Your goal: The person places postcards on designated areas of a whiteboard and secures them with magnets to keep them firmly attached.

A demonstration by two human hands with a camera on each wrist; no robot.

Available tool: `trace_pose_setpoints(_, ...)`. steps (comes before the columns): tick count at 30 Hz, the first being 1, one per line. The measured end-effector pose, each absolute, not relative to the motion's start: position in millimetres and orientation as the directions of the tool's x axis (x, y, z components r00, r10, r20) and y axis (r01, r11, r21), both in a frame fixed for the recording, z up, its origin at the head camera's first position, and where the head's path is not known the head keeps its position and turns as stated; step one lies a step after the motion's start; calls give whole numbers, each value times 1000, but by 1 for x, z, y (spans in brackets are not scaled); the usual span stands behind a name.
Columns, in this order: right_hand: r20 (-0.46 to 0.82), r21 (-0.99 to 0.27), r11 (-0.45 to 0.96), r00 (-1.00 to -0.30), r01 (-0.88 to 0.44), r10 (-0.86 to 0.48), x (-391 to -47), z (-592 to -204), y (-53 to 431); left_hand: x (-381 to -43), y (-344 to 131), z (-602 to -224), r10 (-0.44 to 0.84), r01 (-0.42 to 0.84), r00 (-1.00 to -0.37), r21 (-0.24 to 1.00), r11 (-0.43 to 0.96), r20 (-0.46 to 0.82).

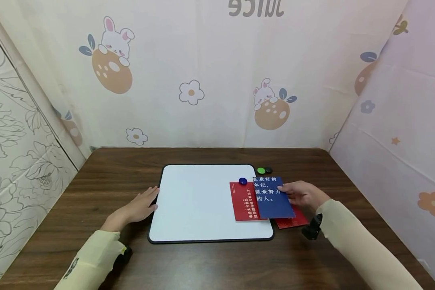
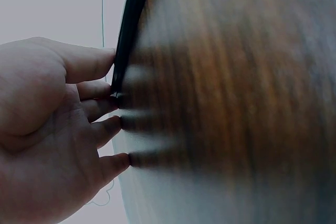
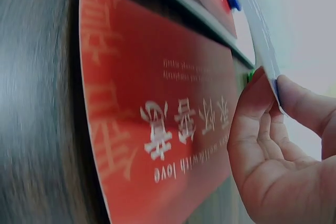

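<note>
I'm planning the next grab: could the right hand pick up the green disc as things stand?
Probably not without letting go first: the right hand is pinching the blue card, though it looks fairly near and nothing covers the green disc.

The person is wearing pale cream-yellow long sleeves. The left sleeve [image 1: 94, 255] is bearing a dark printed marking [image 1: 71, 268] along the forearm; the right sleeve [image 1: 366, 245] is presenting a plain surface. A compact black left wrist unit [image 1: 125, 258] is showing a yellow-green accent [image 1: 123, 250] alongside; a black, angular right wrist unit [image 1: 313, 228] is projecting below the cuff.
</note>
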State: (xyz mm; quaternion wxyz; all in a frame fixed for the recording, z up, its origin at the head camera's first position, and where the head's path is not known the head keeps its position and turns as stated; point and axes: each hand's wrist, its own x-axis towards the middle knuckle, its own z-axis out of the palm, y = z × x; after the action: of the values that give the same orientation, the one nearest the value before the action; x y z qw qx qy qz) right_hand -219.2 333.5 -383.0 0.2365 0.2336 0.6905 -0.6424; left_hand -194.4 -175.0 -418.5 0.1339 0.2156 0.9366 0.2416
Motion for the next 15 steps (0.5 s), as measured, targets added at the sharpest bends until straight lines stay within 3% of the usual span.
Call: trace_pose_setpoints(15, -570, -821, 70, -821, 567, -25, -219, -379, 282, -196, -175, -419, 473, 343, -868, 503, 793, -153)
